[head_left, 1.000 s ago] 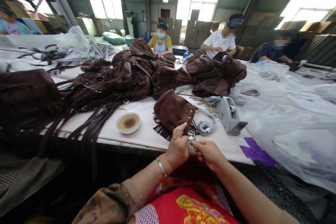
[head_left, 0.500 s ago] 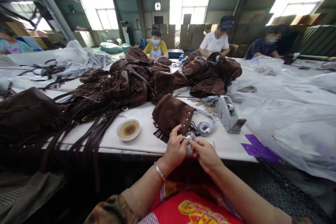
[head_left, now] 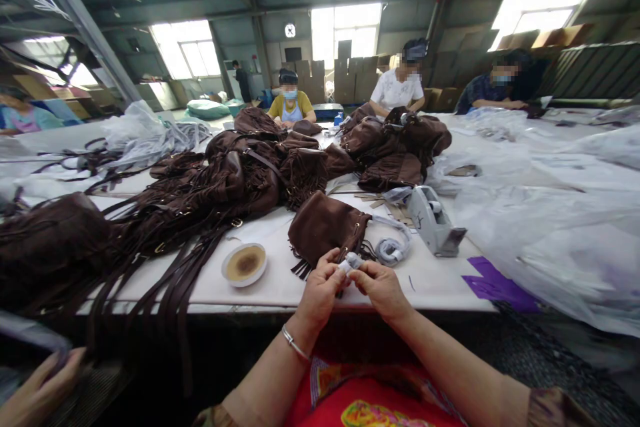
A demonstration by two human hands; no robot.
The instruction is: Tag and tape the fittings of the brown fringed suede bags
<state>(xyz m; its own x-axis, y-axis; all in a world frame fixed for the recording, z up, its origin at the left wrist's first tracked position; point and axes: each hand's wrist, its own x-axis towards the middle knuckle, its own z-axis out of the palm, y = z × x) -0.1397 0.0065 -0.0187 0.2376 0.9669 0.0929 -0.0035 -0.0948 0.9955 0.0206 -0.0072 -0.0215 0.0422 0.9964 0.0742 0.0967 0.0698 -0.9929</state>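
Observation:
In the head view my left hand and my right hand meet at the table's front edge. Thumbs and fingers of both pinch a small whitish wrapped piece; what is inside the wrapping cannot be made out. Just beyond my fingers lies a dark brown fringed bag with gold eyelets along its top. A strap in pale grey wrapping runs from the bag and is coiled to its right. Behind the coil stands a grey tape dispenser.
A shallow white bowl with a brownish inside sits left of the bag. Brown bags and straps are heaped beyond it. Clear plastic and purple pieces lie to the right. Another person's hand holds something at the lower left.
My hands have shifted slightly left, and more of the whitish wrapped piece shows between them. The view has tilted up a little. Another person's hand has come in at the lower left.

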